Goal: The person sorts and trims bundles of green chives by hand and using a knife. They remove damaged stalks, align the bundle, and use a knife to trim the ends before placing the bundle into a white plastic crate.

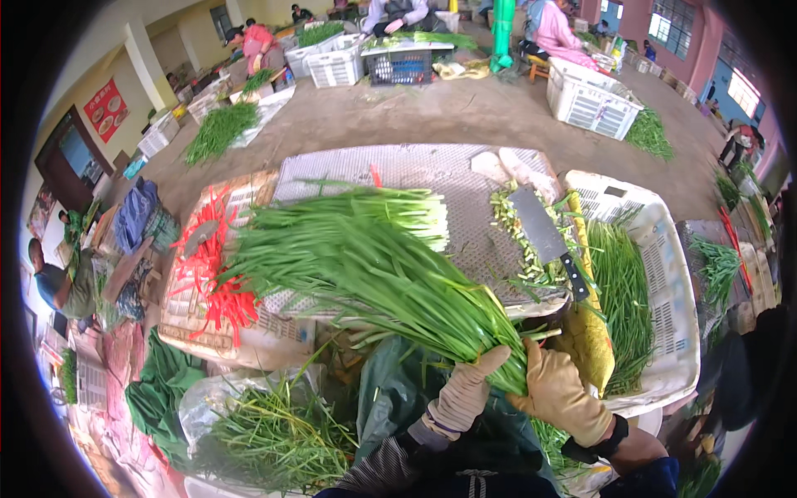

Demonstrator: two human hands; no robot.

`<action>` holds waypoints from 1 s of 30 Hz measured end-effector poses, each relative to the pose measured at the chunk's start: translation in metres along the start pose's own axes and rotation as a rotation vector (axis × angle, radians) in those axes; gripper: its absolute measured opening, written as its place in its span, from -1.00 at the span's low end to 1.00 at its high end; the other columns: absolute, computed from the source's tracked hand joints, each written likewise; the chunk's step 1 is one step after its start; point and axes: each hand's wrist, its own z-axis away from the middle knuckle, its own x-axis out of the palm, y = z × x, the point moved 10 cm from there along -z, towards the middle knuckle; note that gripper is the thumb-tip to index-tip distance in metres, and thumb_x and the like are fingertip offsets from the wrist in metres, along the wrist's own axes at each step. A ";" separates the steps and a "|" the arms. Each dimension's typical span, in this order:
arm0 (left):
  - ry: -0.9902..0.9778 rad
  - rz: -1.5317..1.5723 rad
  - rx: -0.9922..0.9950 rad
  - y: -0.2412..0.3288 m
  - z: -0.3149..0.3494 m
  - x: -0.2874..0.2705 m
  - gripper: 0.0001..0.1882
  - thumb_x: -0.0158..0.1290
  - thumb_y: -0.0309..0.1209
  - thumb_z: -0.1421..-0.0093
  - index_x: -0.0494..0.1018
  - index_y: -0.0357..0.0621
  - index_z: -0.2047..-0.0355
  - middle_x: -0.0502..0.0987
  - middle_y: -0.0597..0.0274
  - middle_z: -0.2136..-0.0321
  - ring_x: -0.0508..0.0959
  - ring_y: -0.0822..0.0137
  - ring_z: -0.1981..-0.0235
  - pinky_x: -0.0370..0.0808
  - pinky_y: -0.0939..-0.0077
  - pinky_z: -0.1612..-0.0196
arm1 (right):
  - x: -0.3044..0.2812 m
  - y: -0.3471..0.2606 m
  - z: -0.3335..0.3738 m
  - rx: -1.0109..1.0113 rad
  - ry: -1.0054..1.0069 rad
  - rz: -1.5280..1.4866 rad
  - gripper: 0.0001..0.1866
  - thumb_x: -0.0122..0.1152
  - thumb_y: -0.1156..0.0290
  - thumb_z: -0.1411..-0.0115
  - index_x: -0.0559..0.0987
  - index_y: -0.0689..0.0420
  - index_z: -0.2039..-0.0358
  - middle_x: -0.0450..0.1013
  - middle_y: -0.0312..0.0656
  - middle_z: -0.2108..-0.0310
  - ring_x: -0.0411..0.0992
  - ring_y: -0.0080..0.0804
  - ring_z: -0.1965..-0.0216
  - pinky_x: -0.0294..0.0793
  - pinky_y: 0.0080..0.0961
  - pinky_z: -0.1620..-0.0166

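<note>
Beige-gloved left hand [466,390] and tan-gloved right hand [573,394] both grasp, as I watch remotely, the stem end of a long, flat-leaved green bunch [398,282]. Its limp leaves slant across a dimpled silvery board [477,236]. There I see a broad steel cleaver [538,224] with a black handle, among chopped pale stem bits [531,270]. Shiny red plastic strips [237,307] tangle at left; beyond spreads a dull brown floor [398,116] with slatted white plastic crates [594,108].
</note>
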 end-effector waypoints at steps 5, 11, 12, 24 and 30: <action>-0.102 -0.151 0.097 0.023 -0.008 0.017 -0.46 0.31 -0.47 -0.08 0.50 -0.19 -0.11 0.61 0.25 0.08 0.58 0.27 0.03 0.53 0.27 -0.09 | -0.058 0.030 0.010 -0.064 -0.077 -0.509 0.11 0.39 -0.43 0.02 0.44 0.36 -0.20 0.54 0.21 -0.05 0.54 0.20 -0.05 0.52 -0.15 -0.12; -0.452 -0.429 -0.014 0.026 -0.005 0.087 -0.40 0.33 -0.45 -0.09 0.48 -0.18 -0.17 0.57 0.25 -0.07 0.52 0.32 -0.11 0.44 0.31 -0.20 | -0.087 0.100 -0.029 -0.100 0.125 -1.497 0.19 0.56 -0.20 0.04 0.24 0.31 -0.40 0.39 0.03 -0.28 0.35 -0.17 -0.27 0.33 -0.28 -0.29; -0.514 -0.474 -0.020 0.028 -0.005 0.099 -0.39 0.34 -0.45 -0.09 0.47 -0.17 -0.18 0.56 0.26 -0.08 0.51 0.33 -0.12 0.42 0.32 -0.22 | -0.090 0.089 -0.034 -0.271 0.058 -1.663 0.15 0.55 -0.17 -0.01 0.23 0.28 -0.41 0.37 -0.03 -0.29 0.32 -0.25 -0.28 0.29 -0.30 -0.31; -0.743 -1.283 -0.300 0.040 -0.034 0.134 -0.30 0.42 -0.23 -0.12 0.42 -0.17 -0.22 0.55 0.31 -0.06 0.47 0.39 -0.10 0.41 0.38 -0.21 | -0.080 0.139 -0.033 -0.049 0.510 -1.949 -0.23 0.53 0.25 -0.12 0.42 0.21 -0.29 0.57 -0.13 -0.06 0.50 -0.38 -0.09 0.48 -0.36 -0.18; -0.611 -0.856 0.216 0.097 -0.063 0.195 -0.21 0.39 -0.46 -0.04 0.31 -0.29 -0.27 0.49 0.06 -0.12 0.52 0.20 -0.14 0.43 0.27 -0.26 | -0.148 0.135 -0.024 -0.136 0.780 -1.563 -0.16 0.54 0.39 -0.04 0.35 0.19 -0.32 0.54 -0.12 -0.08 0.44 -0.37 -0.11 0.42 -0.38 -0.22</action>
